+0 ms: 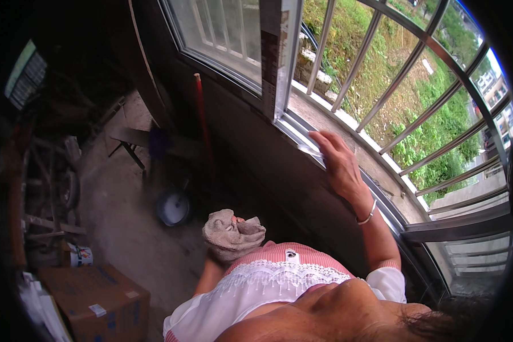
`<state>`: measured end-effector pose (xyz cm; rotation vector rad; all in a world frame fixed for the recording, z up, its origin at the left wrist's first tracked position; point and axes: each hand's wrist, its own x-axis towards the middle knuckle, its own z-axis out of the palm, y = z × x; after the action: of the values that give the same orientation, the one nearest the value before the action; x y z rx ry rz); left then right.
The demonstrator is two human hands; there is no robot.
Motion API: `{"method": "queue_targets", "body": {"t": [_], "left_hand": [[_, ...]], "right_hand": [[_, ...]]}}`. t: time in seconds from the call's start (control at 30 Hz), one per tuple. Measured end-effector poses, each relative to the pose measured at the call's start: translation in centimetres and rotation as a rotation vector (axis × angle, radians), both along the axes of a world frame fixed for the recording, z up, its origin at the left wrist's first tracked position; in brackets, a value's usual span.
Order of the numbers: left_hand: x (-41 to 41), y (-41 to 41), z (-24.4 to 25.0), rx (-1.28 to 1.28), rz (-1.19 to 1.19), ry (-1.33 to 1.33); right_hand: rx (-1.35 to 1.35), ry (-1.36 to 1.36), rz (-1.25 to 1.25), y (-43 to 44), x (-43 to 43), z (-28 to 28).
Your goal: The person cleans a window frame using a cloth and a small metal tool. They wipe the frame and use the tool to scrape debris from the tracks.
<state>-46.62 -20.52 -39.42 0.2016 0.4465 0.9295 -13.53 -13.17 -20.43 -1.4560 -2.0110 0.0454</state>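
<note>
My left hand (239, 219) is mostly hidden in a bunched, greyish-beige cloth (228, 237), which it holds in front of my belly; only a bit of the fingers shows. My right hand (340, 164), with a silver bangle on its wrist, is over the lower metal track of the window frame (295, 128). Its fingers point toward the open part of the window. A small whitish, thin piece (311, 150) lies by its thumb side, at the track; whether the fingers grip it, I cannot tell.
Metal security bars (370, 70) stand outside the window, before a grassy slope. A glass pane (222, 38) is at upper left. A red pole (203, 115) leans on the dark wall. On the floor are a round basin (173, 209), a cardboard box (98, 295) and a white tub (80, 255).
</note>
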Motion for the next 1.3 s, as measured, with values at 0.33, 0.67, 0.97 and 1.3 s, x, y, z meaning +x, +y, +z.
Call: {"method": "queue_targets", "body": {"t": [0.33, 0.67, 0.97, 1.3], "left_hand": [[-5.1, 10.9, 3.1, -0.133, -0.549, -0.657], [-12.3, 12.9, -1.6, 0.131, -0.058, 0.177], [-9.4, 15.4, -6.1, 0.794, 0.226, 1.041], [-6.0, 15.5, 1.4, 0.502, -0.153, 0.7]], "right_hand": [[0.414, -0.931, 0.005, 17.6, -7.3, 6.5], [0.252, -0.918, -0.031, 12.3, -5.2, 7.4], [0.196, -0.923, -0.244, -1.0, 1.1, 6.6], [0.274, -0.812, -0.555, -12.6, 3.2, 7.2]]}}
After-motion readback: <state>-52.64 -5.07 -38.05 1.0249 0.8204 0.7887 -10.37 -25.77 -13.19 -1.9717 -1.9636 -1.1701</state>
